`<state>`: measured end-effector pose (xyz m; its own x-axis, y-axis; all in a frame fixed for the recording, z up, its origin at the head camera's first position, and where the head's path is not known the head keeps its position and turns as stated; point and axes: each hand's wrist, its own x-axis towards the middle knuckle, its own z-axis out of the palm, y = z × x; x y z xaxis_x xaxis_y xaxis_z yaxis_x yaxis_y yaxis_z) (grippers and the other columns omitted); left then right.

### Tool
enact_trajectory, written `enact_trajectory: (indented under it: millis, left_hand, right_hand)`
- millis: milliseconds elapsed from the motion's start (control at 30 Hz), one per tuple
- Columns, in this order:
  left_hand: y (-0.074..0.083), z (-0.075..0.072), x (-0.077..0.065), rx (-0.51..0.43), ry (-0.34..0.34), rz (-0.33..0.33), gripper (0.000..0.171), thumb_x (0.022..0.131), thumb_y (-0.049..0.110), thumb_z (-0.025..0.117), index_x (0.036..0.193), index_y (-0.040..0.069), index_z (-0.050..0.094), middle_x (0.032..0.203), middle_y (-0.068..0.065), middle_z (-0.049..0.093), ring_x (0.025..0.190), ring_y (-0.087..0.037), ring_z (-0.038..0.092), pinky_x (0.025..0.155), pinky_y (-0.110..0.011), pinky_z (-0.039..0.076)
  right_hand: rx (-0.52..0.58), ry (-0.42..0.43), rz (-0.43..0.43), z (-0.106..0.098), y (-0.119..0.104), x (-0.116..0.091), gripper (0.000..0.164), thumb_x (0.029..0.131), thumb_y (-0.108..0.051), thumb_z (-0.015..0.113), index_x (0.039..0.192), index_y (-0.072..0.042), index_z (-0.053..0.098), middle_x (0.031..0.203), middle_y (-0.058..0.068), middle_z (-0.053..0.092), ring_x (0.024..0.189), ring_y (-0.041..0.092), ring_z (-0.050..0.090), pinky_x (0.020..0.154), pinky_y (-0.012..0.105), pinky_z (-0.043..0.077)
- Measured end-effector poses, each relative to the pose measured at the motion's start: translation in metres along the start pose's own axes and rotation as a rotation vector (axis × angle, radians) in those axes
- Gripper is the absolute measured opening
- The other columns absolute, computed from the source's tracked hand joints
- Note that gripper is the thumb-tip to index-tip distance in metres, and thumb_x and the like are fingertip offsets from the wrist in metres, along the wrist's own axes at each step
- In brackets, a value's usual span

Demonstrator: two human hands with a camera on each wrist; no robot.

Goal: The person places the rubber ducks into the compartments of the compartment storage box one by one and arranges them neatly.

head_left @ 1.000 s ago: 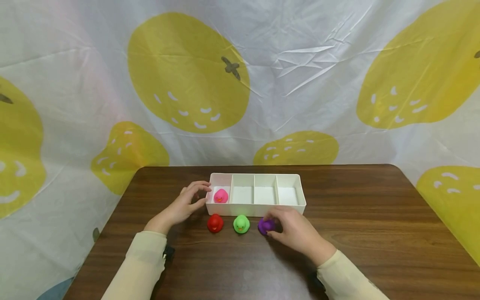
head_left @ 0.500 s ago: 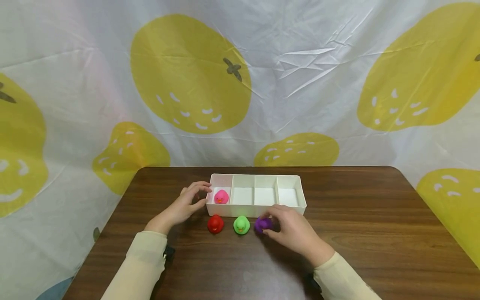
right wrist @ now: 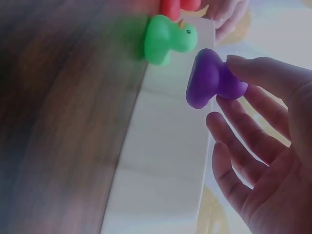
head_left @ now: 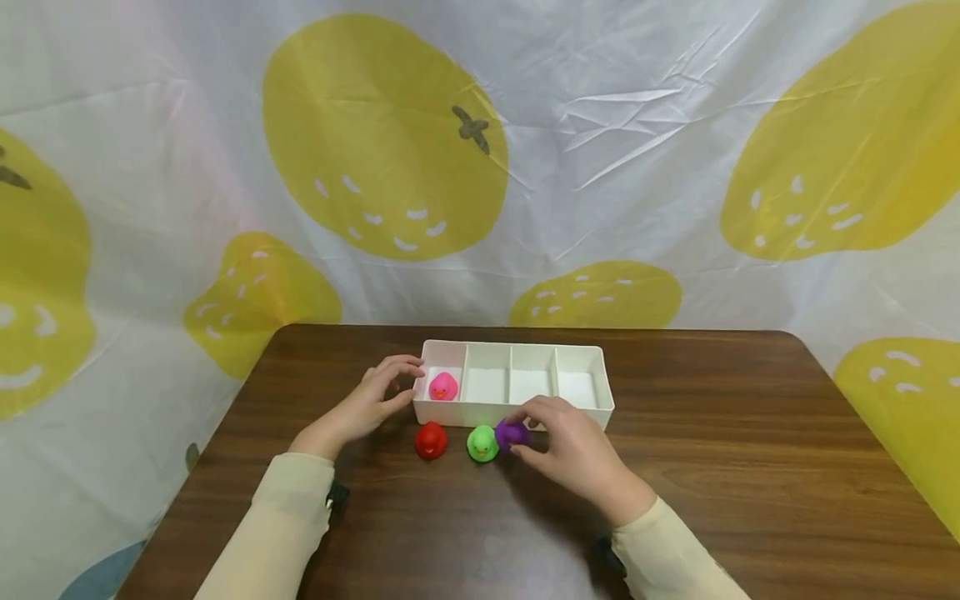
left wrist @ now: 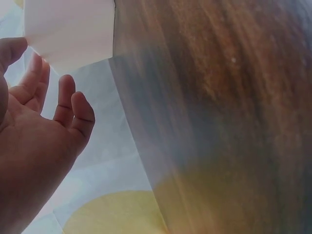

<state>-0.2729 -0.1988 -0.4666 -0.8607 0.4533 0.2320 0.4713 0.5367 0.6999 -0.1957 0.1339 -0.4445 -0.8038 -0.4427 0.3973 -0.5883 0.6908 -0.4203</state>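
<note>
My right hand (head_left: 576,450) pinches a purple rubber duck (head_left: 512,434) by its head between thumb and fingertips. In the right wrist view, the purple duck (right wrist: 204,80) is lifted and its base is tilted. Close on its left is a green rubber duck (head_left: 482,444), standing in front of the white divided box (head_left: 487,414). A red rubber duck (head_left: 431,441) stands farther left. The pink rubber duck (head_left: 443,387) sits in the box's leftmost compartment. My left hand (head_left: 363,408) is at the box's left end, its loosely bent fingertips touching the wall.
Brown wood-grain table (head_left: 712,433) extends on both sides of the box. A white curtain (head_left: 600,183) with yellow fruit prints hangs behind its far edge. The other compartments of the box hold nothing visible.
My right hand has moved left with the purple duck, bringing it up beside the green one. The left hand, the box and the other ducks have stayed in place.
</note>
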Motion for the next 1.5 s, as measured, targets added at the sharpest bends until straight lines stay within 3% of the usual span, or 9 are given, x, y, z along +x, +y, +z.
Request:
enact_trajectory:
  millis: [267, 633, 1500]
  left_hand:
    - [0.002, 0.000, -0.006, -0.004, 0.008, -0.015, 0.031, 0.096, 0.001, 0.065, 0.127, 0.004, 0.060, 0.150, -0.019, 0.050, 0.112, -0.036, 0.050, 0.097, -0.048, 0.039]
    - [0.004, 0.005, -0.002, -0.018, 0.008, -0.010, 0.031, 0.097, 0.000, 0.065, 0.127, 0.003, 0.060, 0.150, -0.020, 0.049, 0.110, -0.044, 0.050, 0.096, -0.050, 0.039]
    - [0.005, 0.005, -0.001, -0.004, 0.017, 0.019, 0.031, 0.096, -0.001, 0.065, 0.127, -0.001, 0.059, 0.149, -0.021, 0.050, 0.105, -0.040, 0.051, 0.094, -0.046, 0.037]
  right_hand:
    - [0.041, 0.030, -0.021, 0.001, -0.009, 0.007, 0.033, 0.080, -0.020, 0.090, 0.108, -0.020, 0.074, 0.102, -0.009, 0.074, 0.092, 0.014, 0.068, 0.083, 0.031, 0.055]
    - [0.063, 0.062, -0.034, -0.006, -0.016, 0.021, 0.029, 0.081, -0.020, 0.089, 0.106, -0.020, 0.075, 0.101, -0.008, 0.074, 0.093, 0.018, 0.068, 0.085, 0.032, 0.054]
    - [0.078, 0.040, -0.054, -0.006, -0.020, 0.051, 0.024, 0.083, -0.018, 0.086, 0.104, -0.019, 0.075, 0.099, -0.005, 0.072, 0.095, 0.019, 0.068, 0.087, 0.032, 0.055]
